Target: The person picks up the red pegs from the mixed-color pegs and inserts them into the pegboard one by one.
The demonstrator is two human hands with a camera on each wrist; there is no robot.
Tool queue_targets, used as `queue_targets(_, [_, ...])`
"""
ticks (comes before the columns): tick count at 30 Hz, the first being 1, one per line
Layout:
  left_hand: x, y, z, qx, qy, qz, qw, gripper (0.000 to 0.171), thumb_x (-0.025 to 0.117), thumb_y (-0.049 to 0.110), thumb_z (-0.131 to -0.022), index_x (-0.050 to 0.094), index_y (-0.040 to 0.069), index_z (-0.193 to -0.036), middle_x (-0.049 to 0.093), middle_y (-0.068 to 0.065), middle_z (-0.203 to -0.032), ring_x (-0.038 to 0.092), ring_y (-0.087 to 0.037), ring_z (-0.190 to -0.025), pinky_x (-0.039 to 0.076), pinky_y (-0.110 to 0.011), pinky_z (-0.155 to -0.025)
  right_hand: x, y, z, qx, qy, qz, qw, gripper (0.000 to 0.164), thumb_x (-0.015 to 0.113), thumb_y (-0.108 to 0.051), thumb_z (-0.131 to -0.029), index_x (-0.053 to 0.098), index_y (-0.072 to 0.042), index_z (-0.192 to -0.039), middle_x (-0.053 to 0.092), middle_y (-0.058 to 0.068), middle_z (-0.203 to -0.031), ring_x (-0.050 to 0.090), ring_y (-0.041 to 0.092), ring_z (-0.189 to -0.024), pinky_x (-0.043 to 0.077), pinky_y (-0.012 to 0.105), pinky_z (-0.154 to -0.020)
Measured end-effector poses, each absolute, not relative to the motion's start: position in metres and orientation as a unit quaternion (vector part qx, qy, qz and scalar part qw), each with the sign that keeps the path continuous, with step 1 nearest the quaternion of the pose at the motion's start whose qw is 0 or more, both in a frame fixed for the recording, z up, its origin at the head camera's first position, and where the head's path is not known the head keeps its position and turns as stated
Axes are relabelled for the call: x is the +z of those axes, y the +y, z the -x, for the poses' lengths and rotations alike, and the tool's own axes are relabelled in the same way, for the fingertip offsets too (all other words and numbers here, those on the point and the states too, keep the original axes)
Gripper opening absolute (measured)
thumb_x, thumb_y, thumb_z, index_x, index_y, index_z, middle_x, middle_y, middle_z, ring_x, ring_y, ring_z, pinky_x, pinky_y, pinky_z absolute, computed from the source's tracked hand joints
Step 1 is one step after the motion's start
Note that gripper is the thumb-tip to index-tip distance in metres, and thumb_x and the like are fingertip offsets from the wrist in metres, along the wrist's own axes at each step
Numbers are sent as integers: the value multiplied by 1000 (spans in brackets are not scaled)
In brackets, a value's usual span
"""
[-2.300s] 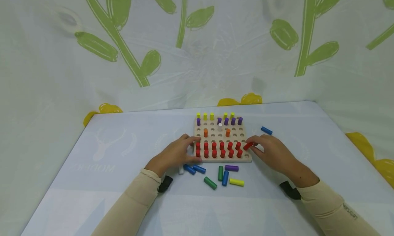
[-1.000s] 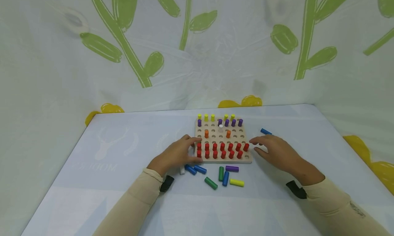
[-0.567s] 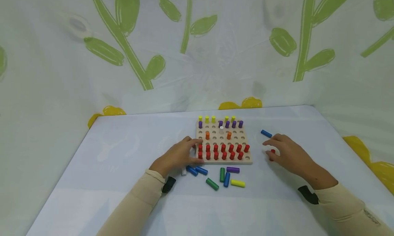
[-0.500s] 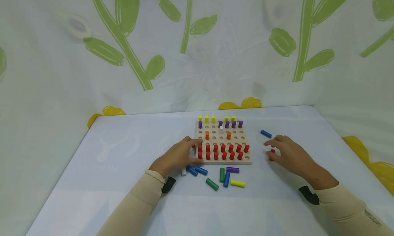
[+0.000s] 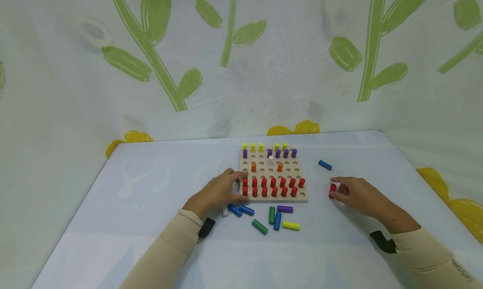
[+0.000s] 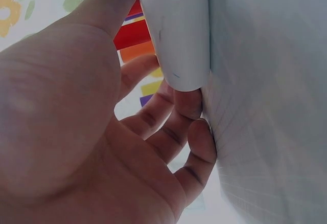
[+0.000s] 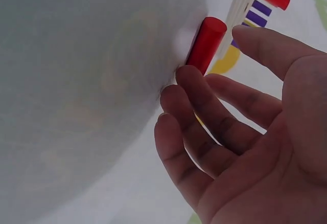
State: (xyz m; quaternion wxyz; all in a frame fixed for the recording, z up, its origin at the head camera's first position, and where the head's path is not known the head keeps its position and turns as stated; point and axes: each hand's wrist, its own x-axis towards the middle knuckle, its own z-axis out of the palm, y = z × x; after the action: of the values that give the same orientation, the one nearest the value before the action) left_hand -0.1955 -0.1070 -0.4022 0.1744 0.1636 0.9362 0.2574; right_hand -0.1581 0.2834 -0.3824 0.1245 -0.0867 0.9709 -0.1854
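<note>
A wooden pegboard (image 5: 281, 199) carries two rows of red pegs near its front, with orange, white, purple and yellow pegs farther back. My left hand (image 5: 219, 192) holds its left front corner, thumb at the front and index finger on the left side. A white peg (image 6: 179, 35) is large before that hand in the left wrist view. To the right of the board, a red peg (image 5: 332, 191) lies on the table between the thumb and fingers of my right hand (image 5: 358, 194). In the right wrist view the thumb stands apart from the red peg (image 7: 207, 45).
Loose pegs lie in front of the board: blue (image 5: 277, 221), green (image 5: 260, 226), purple (image 5: 284, 209) and yellow (image 5: 291, 225). Another blue peg (image 5: 325, 165) lies beyond my right hand. A leaf-printed curtain (image 5: 294, 83) stands behind the table.
My right hand has let go of a red peg, which now stands at the right of the second row, and moved right to another red peg. The left hand stays at the board.
</note>
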Motion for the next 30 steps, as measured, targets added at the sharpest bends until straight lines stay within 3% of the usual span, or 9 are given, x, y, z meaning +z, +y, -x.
queue_targets(18, [-403, -105, 195, 248, 940, -163, 166, 84, 81, 51, -78, 43, 35, -151, 53, -3, -135, 55, -20, -112, 49, -47, -105, -387, 284, 161, -189, 969, 105, 119, 50, 74, -21, -90, 61, 8, -128, 63, 1, -85, 55, 15, -79, 48, 24, -60])
queue_targets(30, [-404, -106, 194, 250, 939, -163, 168, 83, 81, 51, -78, 43, 35, -151, 53, -2, -135, 56, -19, -111, 49, -46, -105, -390, 279, 157, -216, 965, 93, 117, 46, 79, -19, -85, 62, -2, -124, 65, 1, -89, 56, 16, -82, 52, 26, -67])
